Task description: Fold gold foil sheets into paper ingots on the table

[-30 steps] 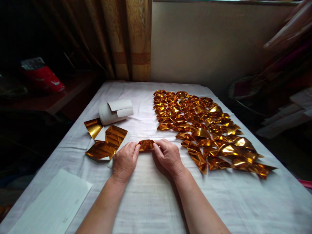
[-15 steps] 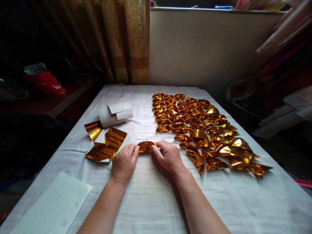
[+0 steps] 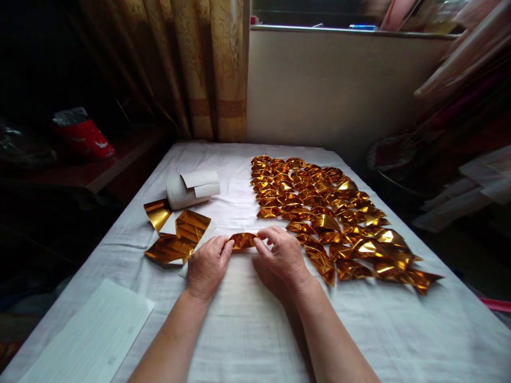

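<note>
Gold foil piece [image 3: 242, 241] held by its two ends between the left hand [image 3: 208, 265] and the right hand [image 3: 281, 254], around the middle of the cloth-covered bench [image 3: 247, 335].
Both forearms slant inward from the near side, backs of the hands up, thumbs facing each other; the left hand's fingers pinch the piece's left end, the right hand's its right end. Its long axis runs crosswise, roughly parallel to the bench's far edge, one end pointing toward the left edge, the other toward the right; whether it touches the cloth, I cannot tell. Gold sheets [image 3: 192, 229] lie just beside the left hand, and rows of folded gold pieces [image 3: 325, 222] spread toward the right edge.
</note>
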Action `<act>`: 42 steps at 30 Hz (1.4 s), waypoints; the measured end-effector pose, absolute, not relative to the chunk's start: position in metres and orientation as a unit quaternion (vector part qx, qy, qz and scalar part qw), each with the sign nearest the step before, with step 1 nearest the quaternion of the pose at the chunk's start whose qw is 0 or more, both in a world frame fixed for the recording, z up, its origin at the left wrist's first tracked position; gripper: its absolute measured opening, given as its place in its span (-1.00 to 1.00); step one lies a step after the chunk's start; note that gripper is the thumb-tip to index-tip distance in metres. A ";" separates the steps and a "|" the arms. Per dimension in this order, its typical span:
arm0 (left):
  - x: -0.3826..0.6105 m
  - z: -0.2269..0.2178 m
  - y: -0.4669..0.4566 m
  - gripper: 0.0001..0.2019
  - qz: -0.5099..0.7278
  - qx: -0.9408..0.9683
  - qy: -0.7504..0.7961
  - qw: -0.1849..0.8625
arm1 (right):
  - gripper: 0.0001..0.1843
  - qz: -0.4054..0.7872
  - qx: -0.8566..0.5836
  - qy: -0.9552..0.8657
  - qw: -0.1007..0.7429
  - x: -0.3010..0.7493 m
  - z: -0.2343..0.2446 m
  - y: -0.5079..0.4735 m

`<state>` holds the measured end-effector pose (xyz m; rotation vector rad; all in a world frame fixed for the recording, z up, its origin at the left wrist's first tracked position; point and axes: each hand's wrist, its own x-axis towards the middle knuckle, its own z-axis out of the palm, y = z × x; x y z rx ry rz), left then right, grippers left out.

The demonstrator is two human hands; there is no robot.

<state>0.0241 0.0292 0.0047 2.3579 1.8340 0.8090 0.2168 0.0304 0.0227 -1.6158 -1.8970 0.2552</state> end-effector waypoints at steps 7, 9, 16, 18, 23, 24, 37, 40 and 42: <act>0.028 0.004 0.026 -0.75 0.257 0.790 0.556 0.014 | -0.86 0.056 -0.604 -0.735 0.302 0.220 0.018 0.031; 0.029 0.004 0.026 -0.76 0.249 0.794 0.554 0.022 | -0.85 0.046 -0.600 -0.740 0.299 0.220 0.017 0.032; 0.028 0.006 0.026 -0.74 0.262 0.784 0.559 0.069 | -0.82 -0.046 -0.644 -0.699 0.308 0.233 0.021 0.034; 0.028 0.006 0.026 -0.74 0.259 0.779 0.566 0.074 | -0.82 -0.090 -0.657 -0.682 0.309 0.241 0.021 0.036; 0.028 0.006 0.025 -0.73 0.251 0.776 0.575 0.070 | -0.84 -0.159 -0.676 -0.645 0.320 0.251 0.019 0.040; 0.028 0.006 0.025 -0.73 0.250 0.776 0.574 0.068 | -0.84 -0.165 -0.681 -0.637 0.323 0.251 0.018 0.041; 0.028 0.006 0.027 -0.76 0.249 0.772 0.583 0.050 | -0.88 -0.139 -0.682 -0.643 0.320 0.247 0.011 0.043; 0.028 0.004 0.027 -0.76 0.257 0.770 0.583 0.044 | -0.87 -0.136 -0.689 -0.643 0.305 0.247 0.012 0.043; 0.028 0.003 0.027 -0.76 0.260 0.769 0.582 0.043 | -0.88 -0.134 -0.687 -0.647 0.302 0.247 0.013 0.044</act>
